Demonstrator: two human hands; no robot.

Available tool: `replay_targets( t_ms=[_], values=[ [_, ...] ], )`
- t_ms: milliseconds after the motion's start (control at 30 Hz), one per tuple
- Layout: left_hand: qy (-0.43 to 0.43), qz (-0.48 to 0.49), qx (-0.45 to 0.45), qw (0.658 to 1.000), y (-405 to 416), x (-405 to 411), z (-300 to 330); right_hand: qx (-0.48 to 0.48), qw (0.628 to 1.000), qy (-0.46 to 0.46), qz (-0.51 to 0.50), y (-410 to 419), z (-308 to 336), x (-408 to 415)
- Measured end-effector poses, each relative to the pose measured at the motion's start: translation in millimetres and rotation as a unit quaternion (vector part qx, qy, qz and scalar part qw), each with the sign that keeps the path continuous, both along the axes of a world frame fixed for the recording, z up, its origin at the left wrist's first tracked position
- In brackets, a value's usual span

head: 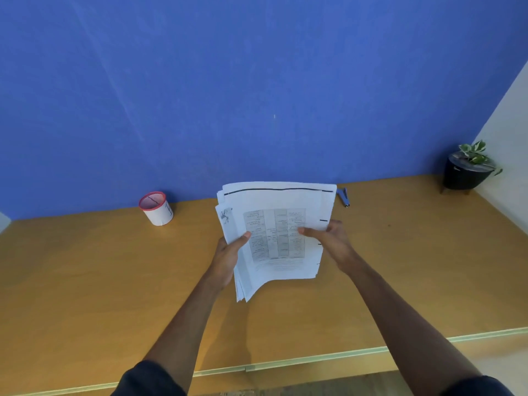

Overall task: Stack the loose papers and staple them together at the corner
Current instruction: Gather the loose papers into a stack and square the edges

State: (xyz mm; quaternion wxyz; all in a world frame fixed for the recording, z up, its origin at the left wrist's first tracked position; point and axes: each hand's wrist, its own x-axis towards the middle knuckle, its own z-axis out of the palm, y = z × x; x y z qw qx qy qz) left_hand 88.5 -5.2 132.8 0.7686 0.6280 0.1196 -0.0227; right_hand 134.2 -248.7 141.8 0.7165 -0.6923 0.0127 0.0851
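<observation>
Behind the desk rose a blue wall (257, 81), meeting a white wall at the far right. Below it the wooden desk (85, 267) spread wide, bare on both sides of my arms, its near edge trimmed pale green. I held the papers (280, 218) above the desk's middle, long axis running away from me, top edge toward the wall, sheets fanned unevenly. My left hand (228, 258) gripped their left edge, thumb on top; my right hand (331, 241) gripped the right edge. A potted plant (468, 170) stood far right, a red-rimmed cup (156, 208) far left, a blue stapler (343, 197) just behind the papers.
</observation>
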Motion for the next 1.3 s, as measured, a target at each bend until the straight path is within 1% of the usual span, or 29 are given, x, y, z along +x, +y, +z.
replay_targets(
  t_ms=[133,300,433,600,733,933,1100,1300],
  values=[
    [-0.014,0.004,0.026,1.0,-1.2,3.0,1.6,-0.021,0.999,-0.025,-0.002,4.9,8.3,5.8],
    [-0.048,0.01,0.088,0.995,-5.9,7.1,9.1,-0.009,0.995,-0.046,-0.089,24.7,3.7,-10.4],
    [-0.037,0.044,0.088,0.994,-9.2,9.4,7.2,0.001,0.989,-0.053,-0.136,38.4,-6.4,-23.1],
    [-0.04,0.065,0.077,0.994,-10.9,10.6,16.6,-0.026,0.988,-0.078,-0.128,37.0,-0.9,-24.7],
    [-0.067,0.064,0.084,0.992,-9.8,16.8,32.4,-0.045,0.985,-0.113,-0.119,27.8,10.6,-17.3],
    [-0.088,0.061,0.076,0.991,-18.1,27.4,51.6,-0.006,0.981,-0.136,-0.137,30.4,32.3,-7.1],
    [-0.089,0.051,0.075,0.992,-14.5,33.4,55.2,0.038,0.982,-0.122,-0.138,29.4,42.5,-3.4],
    [-0.031,0.01,0.094,0.995,-12.0,24.6,21.8,-0.005,0.996,-0.04,-0.083,24.2,10.2,-8.9]
  ],
)
